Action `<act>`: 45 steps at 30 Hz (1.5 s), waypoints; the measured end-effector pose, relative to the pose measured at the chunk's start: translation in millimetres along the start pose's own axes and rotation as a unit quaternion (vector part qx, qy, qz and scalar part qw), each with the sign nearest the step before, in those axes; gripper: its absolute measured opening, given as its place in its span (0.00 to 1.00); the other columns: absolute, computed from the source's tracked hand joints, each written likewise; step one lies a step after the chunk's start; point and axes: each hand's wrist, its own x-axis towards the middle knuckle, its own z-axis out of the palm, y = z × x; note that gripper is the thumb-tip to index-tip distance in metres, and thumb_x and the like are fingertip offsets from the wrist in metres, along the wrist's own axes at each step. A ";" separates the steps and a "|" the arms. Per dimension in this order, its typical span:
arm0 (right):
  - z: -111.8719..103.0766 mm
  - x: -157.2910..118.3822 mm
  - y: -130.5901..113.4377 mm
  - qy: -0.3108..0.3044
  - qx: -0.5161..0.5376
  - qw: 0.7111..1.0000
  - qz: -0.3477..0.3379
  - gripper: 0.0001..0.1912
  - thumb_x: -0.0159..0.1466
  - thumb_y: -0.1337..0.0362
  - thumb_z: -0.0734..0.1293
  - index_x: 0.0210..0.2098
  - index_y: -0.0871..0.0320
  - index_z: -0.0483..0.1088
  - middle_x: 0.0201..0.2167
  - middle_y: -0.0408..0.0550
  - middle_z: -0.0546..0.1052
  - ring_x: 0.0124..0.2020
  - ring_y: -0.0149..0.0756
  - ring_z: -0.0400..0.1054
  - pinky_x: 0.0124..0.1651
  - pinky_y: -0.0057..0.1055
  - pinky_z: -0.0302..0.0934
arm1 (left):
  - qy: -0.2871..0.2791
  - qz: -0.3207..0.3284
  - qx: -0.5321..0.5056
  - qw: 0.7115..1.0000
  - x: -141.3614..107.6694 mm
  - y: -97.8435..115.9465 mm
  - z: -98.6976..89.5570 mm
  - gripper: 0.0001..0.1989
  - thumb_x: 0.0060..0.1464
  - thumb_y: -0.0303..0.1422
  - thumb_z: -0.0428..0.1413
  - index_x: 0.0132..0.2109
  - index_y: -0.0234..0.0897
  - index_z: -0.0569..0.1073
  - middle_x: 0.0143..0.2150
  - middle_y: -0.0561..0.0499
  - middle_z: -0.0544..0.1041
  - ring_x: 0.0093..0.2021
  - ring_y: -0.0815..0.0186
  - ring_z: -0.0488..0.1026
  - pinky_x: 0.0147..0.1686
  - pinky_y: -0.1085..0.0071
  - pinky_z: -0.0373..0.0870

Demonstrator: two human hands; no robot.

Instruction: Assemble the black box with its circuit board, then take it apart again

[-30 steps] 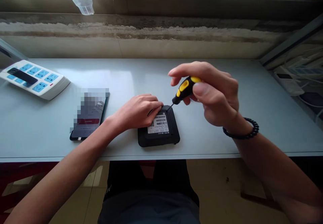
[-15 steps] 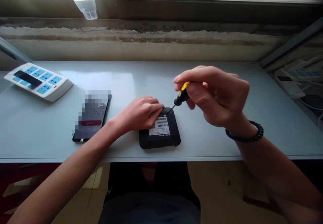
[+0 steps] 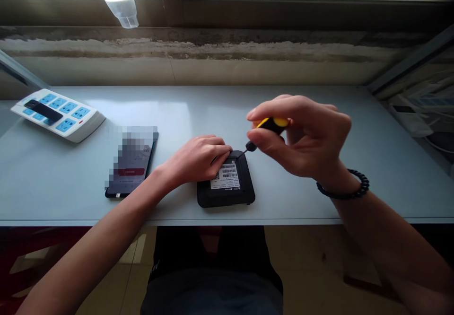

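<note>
A square black plastic device point(image 3: 244, 182) with a white printed label point(image 3: 227, 177) lies flat near the desk's front edge. My left hand point(image 3: 202, 159) grips its far left part, fingers over the back edge, covering that corner. Between the thumb and fingers of my right hand point(image 3: 301, 135) is a screwdriver point(image 3: 271, 125) with a yellow and black handle. It is tilted, and its thin shaft reaches down to the device's far right corner. Whether the tip sits in a screw is too small to tell.
A phone point(image 3: 129, 163) with a lit, partly blurred screen lies left of my left forearm. Farther left is a white power strip point(image 3: 85, 121) with blue sockets and a dark object point(image 3: 44, 111) on top. A clear plastic cup point(image 3: 122, 10) stands on the window ledge. Cables point(image 3: 429, 102) lie at far right.
The screwdriver handle has turned and tilted over farther to the right within my right hand's fingers, while its tip stays at the same corner. My left hand keeps its place on the device.
</note>
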 end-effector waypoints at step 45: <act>0.3 -5.0 -2.9 -0.053 0.057 0.996 0.034 0.16 0.67 0.69 0.68 0.54 0.51 0.74 0.39 0.43 0.79 0.37 0.30 0.76 0.33 0.27 0.71 | 0.006 -0.279 0.026 0.960 10.4 -15.3 -11.6 0.12 0.63 0.21 0.49 0.41 0.34 0.77 0.39 0.43 0.81 0.36 0.60 0.74 0.36 0.65 0.67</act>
